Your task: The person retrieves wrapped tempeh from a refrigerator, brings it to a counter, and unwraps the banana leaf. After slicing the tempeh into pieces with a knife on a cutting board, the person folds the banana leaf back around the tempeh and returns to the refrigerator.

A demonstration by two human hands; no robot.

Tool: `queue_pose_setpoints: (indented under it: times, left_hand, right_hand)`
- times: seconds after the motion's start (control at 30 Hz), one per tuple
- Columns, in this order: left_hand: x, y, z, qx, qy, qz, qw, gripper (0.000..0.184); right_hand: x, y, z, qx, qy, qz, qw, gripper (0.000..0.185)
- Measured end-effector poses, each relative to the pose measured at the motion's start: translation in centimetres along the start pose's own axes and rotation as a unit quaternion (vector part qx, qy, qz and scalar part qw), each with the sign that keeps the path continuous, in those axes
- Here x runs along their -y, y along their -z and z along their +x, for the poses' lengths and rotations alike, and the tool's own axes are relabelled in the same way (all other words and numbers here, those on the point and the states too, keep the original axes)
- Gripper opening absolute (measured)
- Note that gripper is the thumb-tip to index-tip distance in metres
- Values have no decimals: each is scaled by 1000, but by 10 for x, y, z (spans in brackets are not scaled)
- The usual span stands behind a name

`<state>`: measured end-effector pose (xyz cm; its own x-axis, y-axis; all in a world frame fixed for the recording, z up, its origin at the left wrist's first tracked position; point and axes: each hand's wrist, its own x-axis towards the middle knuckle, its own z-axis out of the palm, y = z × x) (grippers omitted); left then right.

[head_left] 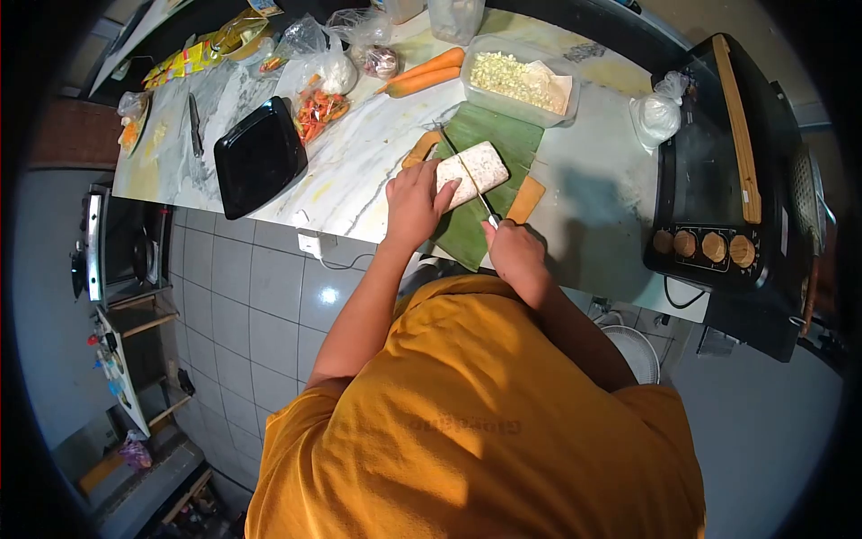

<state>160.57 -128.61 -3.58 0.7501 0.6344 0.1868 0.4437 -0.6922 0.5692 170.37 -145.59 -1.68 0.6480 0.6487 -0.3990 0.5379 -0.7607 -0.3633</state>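
A pale, speckled block of tempeh (486, 164) lies on a green banana leaf (503, 130) over a wooden cutting board (527, 198). My left hand (415, 203) grips the block's left end, with the thumb along its near side. In my right hand (517, 252) is the handle of a knife (473, 181), whose thin blade lies across the middle of the block. How deep the blade has gone, if at all, I cannot tell. My fingers hide part of the tempeh's left end.
Behind the leaf are a clear tub (516, 85) of chopped pale pieces and carrots (424, 72). To the left are a bag of chillies (320, 113), a black tray (259, 158) and another knife (195, 126). A toaster oven (709, 180) and a white bag (658, 119) stand right.
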Motion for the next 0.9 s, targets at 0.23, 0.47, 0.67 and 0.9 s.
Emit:
queue_pose_setpoints:
  times: [0.23, 0.47, 0.67, 0.9]
  left_hand:
    - [2, -1, 2, -2, -5, -10, 1000, 49]
    - [0, -2, 1, 10, -3, 0, 1000, 50]
    - [-2, -2, 2, -6, -23, 4, 1000, 47]
    - [4, -2, 8, -9, -21, 22, 999, 48]
  right_hand:
    - [-5, 0, 1, -10, 13, -5, 1000, 49]
    - [-12, -5, -10, -33, 11, 1, 999, 49]
    - [-25, -6, -25, -11, 20, 11, 1000, 49]
    - [-18, -1, -19, -30, 19, -8, 999, 46]
